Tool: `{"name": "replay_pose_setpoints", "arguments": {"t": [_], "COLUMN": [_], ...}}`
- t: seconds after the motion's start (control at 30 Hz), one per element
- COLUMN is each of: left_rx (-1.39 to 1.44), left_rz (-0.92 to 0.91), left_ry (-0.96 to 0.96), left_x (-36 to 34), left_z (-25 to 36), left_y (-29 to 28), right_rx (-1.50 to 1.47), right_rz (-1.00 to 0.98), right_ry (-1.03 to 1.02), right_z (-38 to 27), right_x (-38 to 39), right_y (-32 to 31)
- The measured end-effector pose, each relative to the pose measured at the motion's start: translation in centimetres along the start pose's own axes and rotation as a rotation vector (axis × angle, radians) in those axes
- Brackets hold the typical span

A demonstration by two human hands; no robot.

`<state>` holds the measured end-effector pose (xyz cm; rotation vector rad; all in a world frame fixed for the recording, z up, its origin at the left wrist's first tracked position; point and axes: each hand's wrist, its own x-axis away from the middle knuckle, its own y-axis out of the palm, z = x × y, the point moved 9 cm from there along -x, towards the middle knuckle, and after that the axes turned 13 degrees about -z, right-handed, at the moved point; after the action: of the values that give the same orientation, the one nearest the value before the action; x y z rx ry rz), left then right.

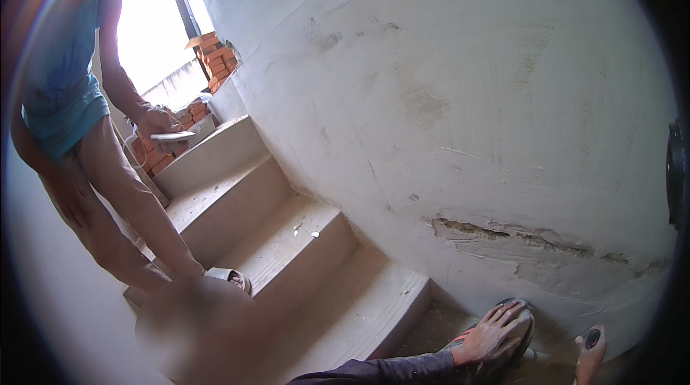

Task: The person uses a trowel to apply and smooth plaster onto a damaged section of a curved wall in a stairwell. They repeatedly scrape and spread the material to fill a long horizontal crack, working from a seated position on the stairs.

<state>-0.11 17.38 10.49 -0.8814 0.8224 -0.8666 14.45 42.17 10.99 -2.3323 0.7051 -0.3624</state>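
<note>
Low on the right, against the plaster wall (489, 112), my left hand (489, 335) lies over the top of a dark, rounded tool head (528, 324) with a red part at its side. It looks like a power tool, but I cannot make out its exact kind. White dust covers the fingers, which curve over it. Farther right, my right hand (588, 363) is closed around a grip with a black round end (593, 338); whether it belongs to the same tool I cannot tell. A ragged crack (503, 233) runs along the wall above both hands.
Concrete stairs (309, 248) rise to the far left, with small white chips (315, 234) on one step. Another person (72, 112) in blue stands there, holding a flat pale object (172, 136). Orange bricks (215, 58) are stacked by the bright opening. A blurred patch covers the lower left.
</note>
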Motion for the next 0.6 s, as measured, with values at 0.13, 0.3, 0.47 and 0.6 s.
{"name": "replay_pose_setpoints", "arguments": {"t": [0.13,0.3,0.47,0.6], "left_rx": [-0.010,-0.016,-0.013,-0.013], "left_rz": [0.013,0.000,0.003,-0.022], "left_ry": [-0.003,-0.017,-0.008,-0.025], "left_x": [0.4,0.1,0.2,0.3], "left_z": [-0.6,-0.6,-0.6,-0.7], "left_y": [-0.6,-0.5,-0.2,-0.2], "right_rx": [0.004,0.051,0.053,0.008], "right_rz": [-0.049,-0.024,-0.042,-0.105], "right_ry": [0.018,0.007,0.019,0.013], "right_z": [-0.8,0.6,0.4,0.0], "right_x": [0.2,0.8,1.7,1.8], "right_y": [1.0,0.7,0.6,1.1]}}
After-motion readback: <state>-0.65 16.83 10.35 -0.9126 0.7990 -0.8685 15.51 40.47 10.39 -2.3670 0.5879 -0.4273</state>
